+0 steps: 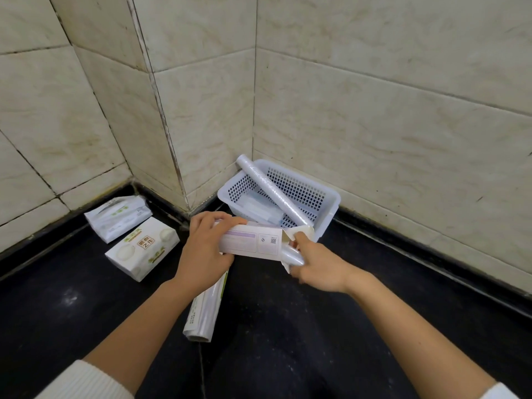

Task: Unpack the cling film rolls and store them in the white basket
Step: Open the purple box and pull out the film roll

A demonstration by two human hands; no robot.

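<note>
My left hand (205, 246) grips a long white cling film box (249, 243) with a purple band, held just in front of the white basket (328, 205). The box's right end flap is open and a roll (292, 256) sticks out of it. My right hand (315, 264) pinches that roll's end. One unpacked roll (272, 190) lies slanted across the basket, its far end resting on the back rim. Some pale packaging lies on the basket's floor. Another packaged roll (205, 308) lies on the black counter below my left hand.
Two white tissue packs (142, 247) (118, 218) lie at the left by the tiled wall. The basket sits in the corner where tiled walls meet the black counter (316, 326). A raised black ledge runs along the wall's base.
</note>
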